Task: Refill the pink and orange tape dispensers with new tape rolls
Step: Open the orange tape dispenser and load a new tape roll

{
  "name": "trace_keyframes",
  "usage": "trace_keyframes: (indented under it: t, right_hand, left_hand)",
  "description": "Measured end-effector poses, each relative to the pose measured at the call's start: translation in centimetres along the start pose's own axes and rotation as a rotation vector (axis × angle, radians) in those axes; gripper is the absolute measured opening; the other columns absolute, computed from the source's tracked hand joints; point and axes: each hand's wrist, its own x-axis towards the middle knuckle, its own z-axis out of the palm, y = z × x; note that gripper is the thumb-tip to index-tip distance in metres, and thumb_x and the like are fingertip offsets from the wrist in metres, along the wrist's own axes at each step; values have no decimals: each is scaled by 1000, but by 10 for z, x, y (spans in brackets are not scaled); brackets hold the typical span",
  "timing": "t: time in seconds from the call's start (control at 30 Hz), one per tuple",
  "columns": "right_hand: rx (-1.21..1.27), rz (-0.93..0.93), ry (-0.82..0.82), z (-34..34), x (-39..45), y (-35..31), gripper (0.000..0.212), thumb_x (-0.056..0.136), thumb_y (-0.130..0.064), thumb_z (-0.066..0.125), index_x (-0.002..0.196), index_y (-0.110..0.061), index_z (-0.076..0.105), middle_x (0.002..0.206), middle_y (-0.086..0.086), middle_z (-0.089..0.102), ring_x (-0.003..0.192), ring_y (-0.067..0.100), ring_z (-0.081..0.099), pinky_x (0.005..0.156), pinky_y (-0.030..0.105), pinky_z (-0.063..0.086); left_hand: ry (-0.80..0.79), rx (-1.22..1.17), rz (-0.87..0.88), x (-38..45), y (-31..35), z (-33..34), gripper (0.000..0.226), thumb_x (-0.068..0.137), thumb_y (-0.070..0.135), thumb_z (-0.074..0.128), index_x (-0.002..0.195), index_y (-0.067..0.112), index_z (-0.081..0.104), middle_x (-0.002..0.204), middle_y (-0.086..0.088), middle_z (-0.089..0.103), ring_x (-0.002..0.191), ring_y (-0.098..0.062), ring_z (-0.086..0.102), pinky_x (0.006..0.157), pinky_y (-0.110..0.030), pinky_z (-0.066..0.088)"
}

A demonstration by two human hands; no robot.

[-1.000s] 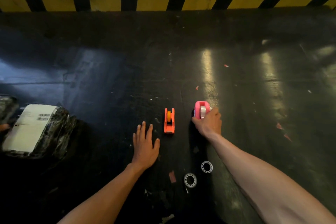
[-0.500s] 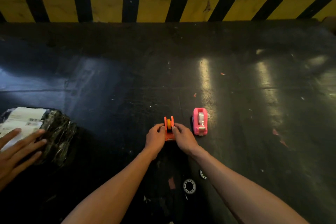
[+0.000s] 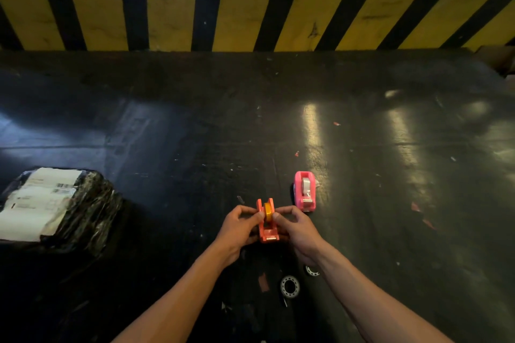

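The orange tape dispenser (image 3: 268, 227), with a yellow roll in its cradle, is held between both hands just above the dark floor. My left hand (image 3: 239, 227) pinches its left side and my right hand (image 3: 298, 230) pinches its right side. To the right and a little farther away stands the pink tape dispenser (image 3: 305, 192) on the floor, a silvery roll inside it, untouched. Two empty white tape cores (image 3: 289, 286) (image 3: 311, 270) lie on the floor near me, the right one partly hidden by my right forearm.
A parcel wrapped in black plastic with white labels (image 3: 53, 209) sits at the left. A yellow-and-black striped kerb (image 3: 250, 17) runs across the far side. Small scraps of red litter (image 3: 416, 206) dot the glossy dark floor.
Both hands have closed on the orange dispenser and drawn it slightly toward me. The right hand let go of the pink dispenser one second ago. Another person's hand at the left has gone.
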Motion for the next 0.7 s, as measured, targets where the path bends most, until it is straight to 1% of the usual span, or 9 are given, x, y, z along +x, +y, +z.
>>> trace_keyframes:
  t: [0.1,0.2,0.27,0.33,0.43,0.57,0.6,0.63,0.7]
  right_hand:
    - [37,20,-36,1,-9,-4,28,91,-14,65,117,-10,57,103,19,75,93,34,73,75,42,59]
    - [59,35,-26,4,-13,-4,29,91,-14,65,119,-14,57,102,17,76,94,33,73,75,42,59]
    - [73,52,-20,5,-13,-2,30,90,-15,66,119,-15,58,101,15,76,94,32,73,73,40,59]
    - [81,68,-18,7,-13,-2,30,89,-15,66,119,-15,59,99,14,77,93,31,74,69,38,60]
    - [72,87,-7,8,-13,-1,28,89,-14,66,117,-15,60,96,12,78,90,30,75,66,36,60]
    - [56,88,76,5,-12,1,25,92,-12,63,116,-11,60,102,19,74,85,31,74,68,42,60]
    - [56,89,90,3,-13,1,25,92,-11,63,117,-9,60,103,19,73,82,29,73,67,41,60]
    - [60,93,93,0,-14,1,25,92,-11,63,117,-9,60,104,19,73,81,28,72,66,40,59]
    - [66,108,85,-5,-16,1,26,92,-11,62,118,-10,60,108,18,71,85,26,70,67,39,58]
  left_hand:
    - [-6,11,15,-8,-1,0,25,90,18,70,113,13,63,110,-11,72,91,-21,75,75,-40,62]
    - [27,-37,34,-15,-2,2,24,89,18,72,111,14,64,107,-10,73,84,-18,76,62,-32,61]
    - [59,-54,14,-18,-3,4,25,88,18,73,111,17,63,107,-10,72,86,-20,75,59,-31,60]
    - [80,-64,-9,-20,-3,5,27,87,19,73,112,18,63,108,-10,71,91,-23,74,60,-32,61]
    - [118,-36,-14,-19,-5,6,27,86,20,75,111,19,63,108,-10,71,92,-24,73,62,-34,62]
    - [128,-136,-77,-14,-9,-2,25,87,19,74,110,17,64,105,-13,73,95,-28,72,60,-38,59]
    - [141,-96,-66,-13,-11,-6,25,88,19,74,110,17,64,106,-13,73,94,-28,72,61,-38,59]
    - [167,16,-20,-11,-14,-10,24,88,19,74,109,18,63,106,-12,72,92,-26,73,62,-37,60]
    - [224,345,128,-9,-20,-16,21,88,21,74,105,23,62,106,-4,70,86,-16,72,60,-29,60]
